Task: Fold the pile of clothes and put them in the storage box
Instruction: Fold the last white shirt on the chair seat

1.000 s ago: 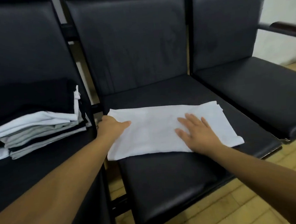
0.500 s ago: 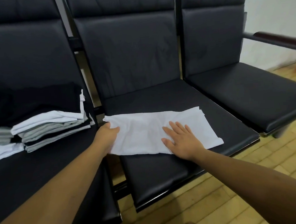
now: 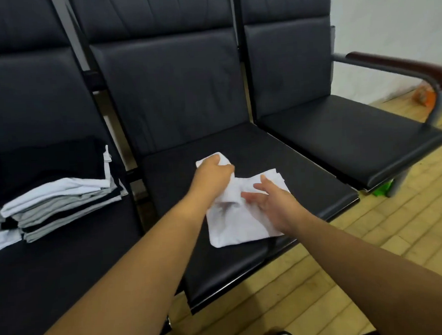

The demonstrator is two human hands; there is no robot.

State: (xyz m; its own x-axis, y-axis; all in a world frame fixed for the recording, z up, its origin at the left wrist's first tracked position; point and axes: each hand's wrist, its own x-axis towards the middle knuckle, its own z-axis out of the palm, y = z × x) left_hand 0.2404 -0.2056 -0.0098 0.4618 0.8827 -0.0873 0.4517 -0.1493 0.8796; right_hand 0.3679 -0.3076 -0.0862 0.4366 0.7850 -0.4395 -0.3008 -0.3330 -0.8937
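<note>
1. Left hand grips one end of the white garment, raised; right hand is open, fingers spread, at the cloth's middle.
2. The garment lies on the middle seat, seemingly mid-fold.
3. Next, likely: lay the gripped end across and flatten it.

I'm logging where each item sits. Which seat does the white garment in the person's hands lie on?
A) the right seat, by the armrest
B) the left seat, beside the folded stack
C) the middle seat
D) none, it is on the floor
C: the white garment lies on the middle seat, with the left hand gripping one end of it.
</note>
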